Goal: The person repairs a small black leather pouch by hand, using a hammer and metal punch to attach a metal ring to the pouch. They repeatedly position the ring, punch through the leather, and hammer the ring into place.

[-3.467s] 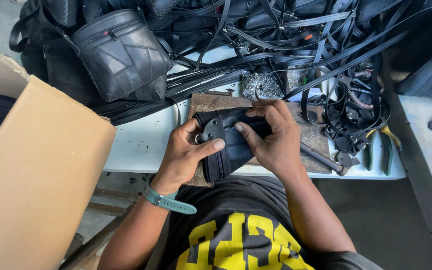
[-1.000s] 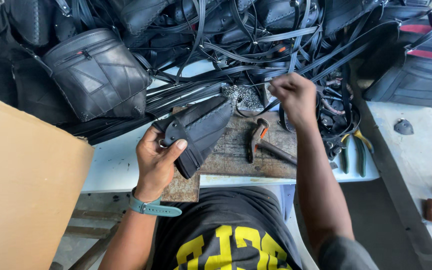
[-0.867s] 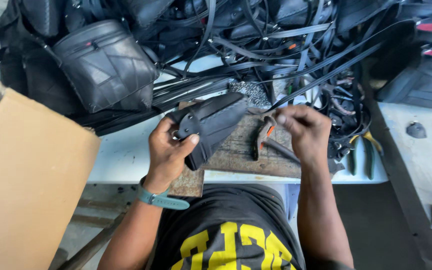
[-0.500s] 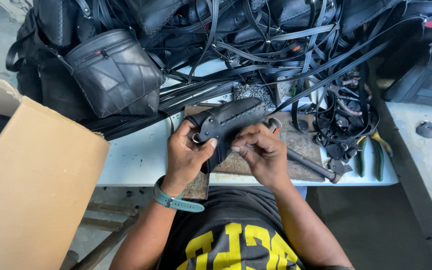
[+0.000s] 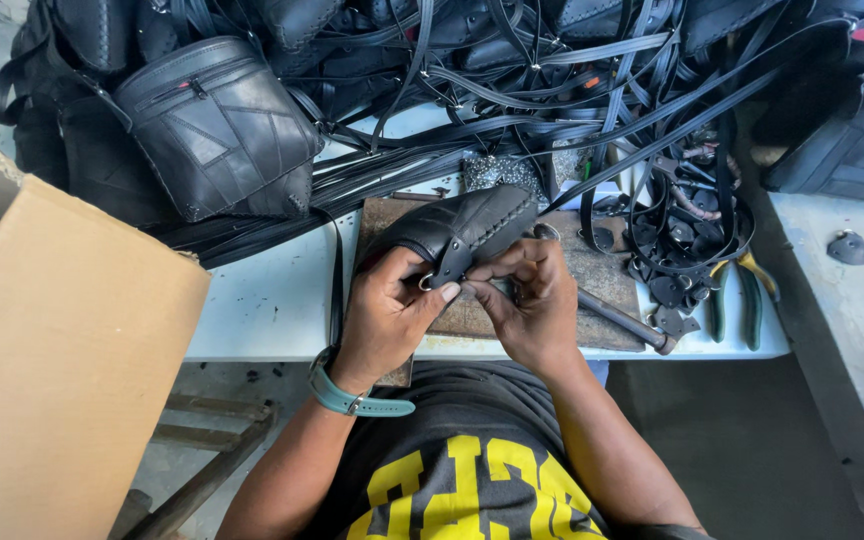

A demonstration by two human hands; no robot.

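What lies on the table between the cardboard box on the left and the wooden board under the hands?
In the head view, between the cardboard box and the wooden board lies bare pale tabletop, crossed only by one thin black strap near the board.

White worktable (image 5: 272, 300) w/ daylight, grey concrete floor (image 5: 752, 440), wooden frame (image 5: 202, 470) underneath

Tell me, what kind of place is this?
Probably a small workshop where bags are made by hand. Both hands hold a black pouch over a worn board, with finished black bags, a heap of straps and pliers around.
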